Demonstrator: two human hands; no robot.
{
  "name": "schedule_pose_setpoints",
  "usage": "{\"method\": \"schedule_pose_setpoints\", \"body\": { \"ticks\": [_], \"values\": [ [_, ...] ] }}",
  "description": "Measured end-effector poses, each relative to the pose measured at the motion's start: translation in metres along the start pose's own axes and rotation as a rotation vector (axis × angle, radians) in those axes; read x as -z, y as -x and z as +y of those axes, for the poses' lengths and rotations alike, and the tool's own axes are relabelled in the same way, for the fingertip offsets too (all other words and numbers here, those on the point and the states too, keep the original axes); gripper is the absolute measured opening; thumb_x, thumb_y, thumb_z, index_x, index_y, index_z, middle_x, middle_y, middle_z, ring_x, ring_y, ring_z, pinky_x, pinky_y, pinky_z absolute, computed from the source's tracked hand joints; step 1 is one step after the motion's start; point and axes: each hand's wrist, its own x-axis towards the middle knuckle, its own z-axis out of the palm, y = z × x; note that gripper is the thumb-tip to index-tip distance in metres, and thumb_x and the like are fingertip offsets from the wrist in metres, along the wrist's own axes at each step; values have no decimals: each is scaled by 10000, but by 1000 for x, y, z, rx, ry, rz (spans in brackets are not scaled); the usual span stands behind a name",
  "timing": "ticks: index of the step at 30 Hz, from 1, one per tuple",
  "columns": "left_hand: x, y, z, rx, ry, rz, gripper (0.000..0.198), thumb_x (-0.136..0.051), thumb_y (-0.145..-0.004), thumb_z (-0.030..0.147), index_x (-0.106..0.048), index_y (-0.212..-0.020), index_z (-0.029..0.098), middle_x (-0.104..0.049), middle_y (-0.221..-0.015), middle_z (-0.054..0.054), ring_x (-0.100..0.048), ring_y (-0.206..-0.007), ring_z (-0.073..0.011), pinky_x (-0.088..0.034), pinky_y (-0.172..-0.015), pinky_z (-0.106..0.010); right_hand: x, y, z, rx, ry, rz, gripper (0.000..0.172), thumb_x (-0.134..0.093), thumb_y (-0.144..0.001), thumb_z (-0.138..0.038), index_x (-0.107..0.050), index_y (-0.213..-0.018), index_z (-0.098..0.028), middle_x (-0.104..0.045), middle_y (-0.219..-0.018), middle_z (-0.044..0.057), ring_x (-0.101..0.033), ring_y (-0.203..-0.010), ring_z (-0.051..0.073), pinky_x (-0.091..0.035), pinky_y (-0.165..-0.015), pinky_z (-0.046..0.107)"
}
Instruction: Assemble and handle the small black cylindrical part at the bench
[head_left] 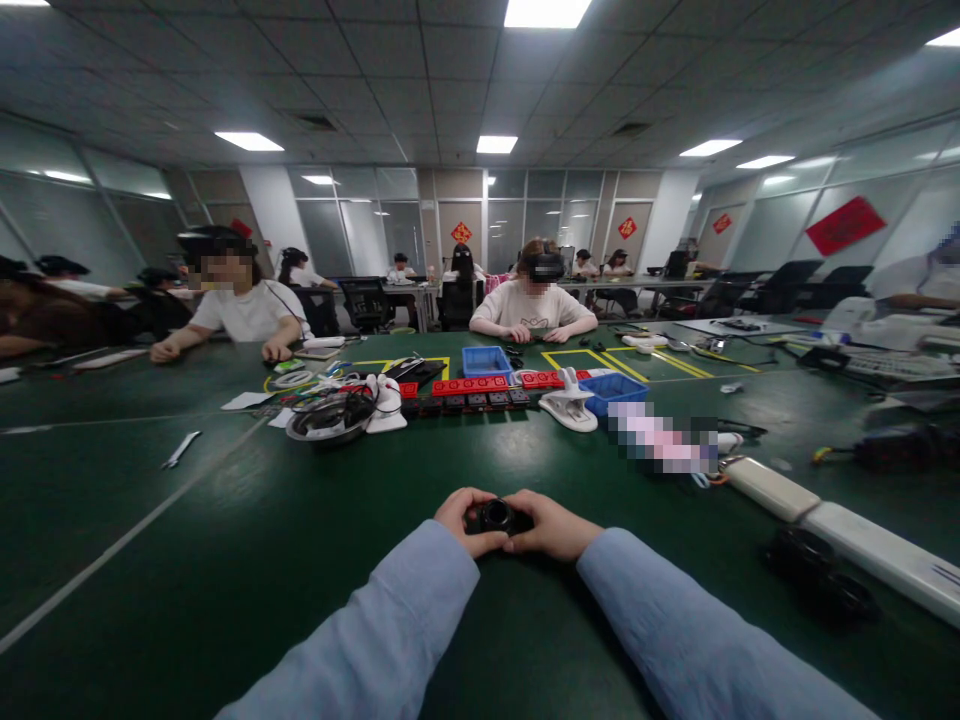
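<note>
Between my two hands is a small black round part with a hollow, ring-like top (496, 515), just above or on the green table (360, 600). My left hand (463, 520) closes on its left side, with the thumb across the near side. From the right, my right hand (553, 525) grips the same part, fingers curled behind it and thumb in front. The two thumb tips nearly meet. What kind of part it is cannot be made out, and its underside is hidden by my fingers.
Ahead lie red power strips (471, 386), blue bins (486, 362), a white clip stand (570, 405) and a metal bowl with cables (330, 420). A wrench (181, 450) lies left. White bars (862, 540) and black parts (817, 575) are right. Co-workers sit across the table.
</note>
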Motion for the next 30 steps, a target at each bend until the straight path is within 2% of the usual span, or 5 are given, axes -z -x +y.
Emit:
{"method": "schedule_pose_setpoints", "body": {
  "ticks": [8, 18, 22, 26, 30],
  "values": [
    [0, -1, 2, -1, -15, -1, 389, -691, -449, 228, -566, -812, 165, -504, -747, -14, -454, -658, -128, -365, -539, -227, -1, -1, 2, -86, 56, 65, 384, -657, -540, -253, -570, -899, -148, -553, -803, 11, -495, -761, 146, -382, -681, 252],
    [-2, -2, 6, 19, -57, 79, 357, -697, -436, 242, -551, -755, 172, -487, -737, 0, -457, -654, -126, -395, -597, -252, -13, -5, 12, -148, 274, 277, 369, -660, -490, -371, -458, -715, -159, -486, -723, -4, -438, -678, 129, -320, -564, 224],
    [-3, -3, 5, 25, -68, 110, 352, -698, -438, 259, -551, -748, 176, -492, -737, 0, -469, -672, -133, -397, -607, -258, -20, -7, 10, -158, 429, 379, 331, -645, -481, -337, -436, -673, -166, -471, -688, -2, -419, -660, 132, -292, -555, 227],
    [-5, -4, 3, 7, -93, 157, 344, -698, -442, 273, -542, -732, 173, -500, -741, -9, -474, -704, -148, -399, -613, -267, -30, -10, 1, -241, 607, 475, 237, -586, -532, -268, -401, -643, -171, -463, -665, 10, -404, -646, 138, -263, -551, 234],
    [-6, -5, 1, -26, -155, 198, 341, -695, -451, 289, -536, -731, 176, -510, -730, -12, -477, -732, -166, -396, -652, -294, -41, -13, -8, -355, 695, 553, 187, -523, -610, -288, -376, -626, -172, -475, -661, 35, -406, -634, 149, -243, -548, 253]
  ]
}}
